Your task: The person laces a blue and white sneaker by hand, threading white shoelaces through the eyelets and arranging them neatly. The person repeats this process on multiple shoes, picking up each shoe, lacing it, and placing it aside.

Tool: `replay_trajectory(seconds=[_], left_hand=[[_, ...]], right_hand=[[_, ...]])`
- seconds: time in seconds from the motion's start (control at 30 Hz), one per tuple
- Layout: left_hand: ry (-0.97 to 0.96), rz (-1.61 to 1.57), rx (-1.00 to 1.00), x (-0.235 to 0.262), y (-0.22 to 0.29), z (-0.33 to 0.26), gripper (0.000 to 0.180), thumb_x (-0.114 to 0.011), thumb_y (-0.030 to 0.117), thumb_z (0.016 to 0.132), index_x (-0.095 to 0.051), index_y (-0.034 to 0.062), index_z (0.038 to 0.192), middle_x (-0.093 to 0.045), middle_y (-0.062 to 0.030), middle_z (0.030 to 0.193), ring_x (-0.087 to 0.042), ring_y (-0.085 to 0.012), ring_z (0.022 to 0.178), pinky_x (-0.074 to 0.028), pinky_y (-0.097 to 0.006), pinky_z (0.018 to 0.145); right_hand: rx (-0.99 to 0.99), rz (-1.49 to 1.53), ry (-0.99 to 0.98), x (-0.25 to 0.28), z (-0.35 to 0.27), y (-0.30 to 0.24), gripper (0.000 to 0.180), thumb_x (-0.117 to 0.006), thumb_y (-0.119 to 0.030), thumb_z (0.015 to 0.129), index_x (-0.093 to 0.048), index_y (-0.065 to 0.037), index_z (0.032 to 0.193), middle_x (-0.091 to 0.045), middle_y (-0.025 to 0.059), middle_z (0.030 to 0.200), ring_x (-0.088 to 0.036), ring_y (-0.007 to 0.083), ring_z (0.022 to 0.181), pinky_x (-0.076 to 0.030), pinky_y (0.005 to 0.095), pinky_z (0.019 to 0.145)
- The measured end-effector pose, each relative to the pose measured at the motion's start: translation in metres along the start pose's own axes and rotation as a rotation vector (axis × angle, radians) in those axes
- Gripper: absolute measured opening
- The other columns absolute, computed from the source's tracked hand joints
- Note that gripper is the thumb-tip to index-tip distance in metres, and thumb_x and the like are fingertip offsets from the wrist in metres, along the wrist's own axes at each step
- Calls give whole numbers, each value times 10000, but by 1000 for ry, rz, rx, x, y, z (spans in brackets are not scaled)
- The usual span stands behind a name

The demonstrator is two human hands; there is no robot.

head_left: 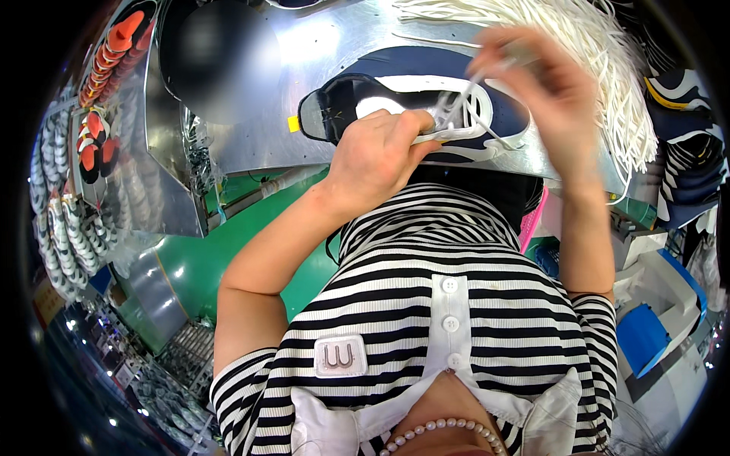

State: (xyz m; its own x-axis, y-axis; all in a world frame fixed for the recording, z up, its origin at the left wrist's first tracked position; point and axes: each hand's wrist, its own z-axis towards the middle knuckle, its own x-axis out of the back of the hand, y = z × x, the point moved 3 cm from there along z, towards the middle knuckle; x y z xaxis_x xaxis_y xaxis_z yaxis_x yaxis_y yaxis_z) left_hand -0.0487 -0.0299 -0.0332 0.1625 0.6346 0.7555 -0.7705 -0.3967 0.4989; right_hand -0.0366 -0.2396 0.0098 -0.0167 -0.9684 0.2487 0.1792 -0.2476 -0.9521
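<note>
A navy, white and black sneaker (327,110) lies on its sole on the metal table, toe to the right. My left hand (380,156) is closed on the sneaker's near upper edge by the lace opening, thumb and forefinger pinching it. Above the toe, my right hand (544,87) is raised and smeared by motion. Its thumb and fingers pinch a white shoelace (462,97) that runs up from the lace opening. Another stretch of lace hangs loose over the toe. Behind this sneaker, a second navy shoe (411,59) shows in part.
A thick bundle of white laces (601,83) spreads over the table's far right. The metal table (251,148) has a yellow tag (293,124) near the heel. Stacked navy shoe parts (688,167) stand at right; a blurred dark round object (217,61) is at far left. Hanging racks hold orange pieces (114,57).
</note>
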Motion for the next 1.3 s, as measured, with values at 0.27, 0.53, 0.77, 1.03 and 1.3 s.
replay_trajectory(seconds=[0.27, 0.53, 0.77, 1.03, 1.3], left_hand=[[-101, -345, 487, 15, -5, 3, 880, -805, 205, 829, -222, -20, 1448, -692, -198, 994, -708, -285, 857, -548, -366, 779], [144, -133, 626, 6, -16, 6, 352, -760, 195, 879, -601, -6, 1120, -695, -144, 1002, -688, -154, 791, -530, -267, 711], [214, -84, 575, 5, -13, 5, 301, -791, 168, 830, -637, 31, 1049, -724, -88, 884, -675, -140, 780, -493, -266, 735], [234, 58, 490, 7, -4, 6, 283, -808, 177, 776, -660, 74, 995, -695, -63, 824, -597, -203, 702, -424, -318, 756], [185, 159, 177, 3, 8, 8, 353, -735, 50, 764, -612, 24, 1095, -662, -83, 872, -586, -288, 724, -431, -381, 746]], right_hand=[[22, 8, -4, -49, -10, 29, 206, -726, -76, 856, -696, -46, 1058, -733, 80, 854, -692, 127, 730, -530, 236, 664], [30, -42, -3, -56, -8, 28, 226, -732, -76, 854, -689, -54, 1074, -730, 56, 840, -658, 113, 685, -510, 236, 619], [43, -210, 16, -42, -20, 19, 267, -702, -127, 890, -610, -63, 1132, -694, 92, 906, -656, 194, 703, -506, 292, 623], [-47, -336, -148, -38, -27, 9, 146, -683, -144, 900, -604, -44, 972, -680, 110, 765, -641, 275, 615, -492, 333, 571], [184, -640, -219, -60, -9, 2, 205, -664, -64, 838, -522, 0, 972, -634, 133, 666, -655, 328, 634, -497, 418, 558]])
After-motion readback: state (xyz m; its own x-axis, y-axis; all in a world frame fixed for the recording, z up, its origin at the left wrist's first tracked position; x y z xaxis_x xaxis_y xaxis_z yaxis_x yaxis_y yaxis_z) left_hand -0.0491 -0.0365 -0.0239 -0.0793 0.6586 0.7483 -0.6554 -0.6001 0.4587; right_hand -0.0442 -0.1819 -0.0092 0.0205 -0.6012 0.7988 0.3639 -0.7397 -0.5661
